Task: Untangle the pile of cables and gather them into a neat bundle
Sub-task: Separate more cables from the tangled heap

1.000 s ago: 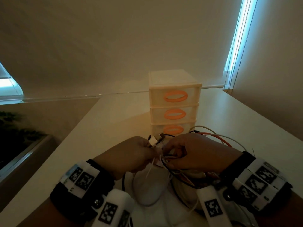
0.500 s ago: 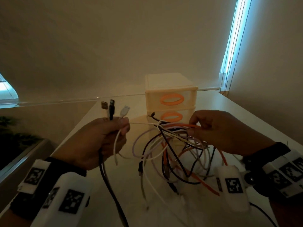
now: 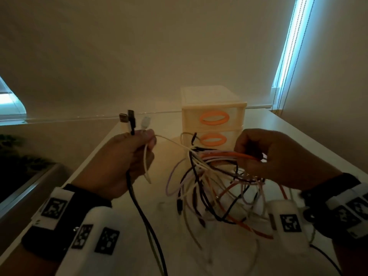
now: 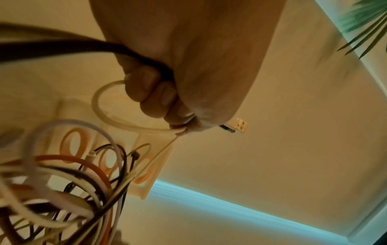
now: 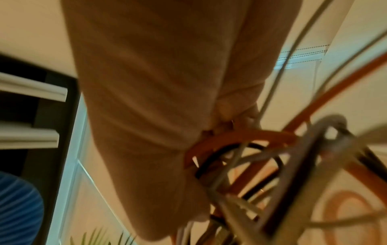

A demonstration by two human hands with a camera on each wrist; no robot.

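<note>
Hands: the left hand (image 3: 127, 162) and right hand (image 3: 278, 156), first together low at the pile, have risen and parted.
Cables: the tangle (image 3: 215, 182) now hangs between them.
Plugs: three ends (image 3: 132, 121) now stick up from the left fist.

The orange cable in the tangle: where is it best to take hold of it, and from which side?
Probably the straight orange cable stretch atop the tangle, beside the right hand. It lies level and mostly uncrossed there, so the left hand could pinch it from above; lower down it loops under black and white cables.
</note>
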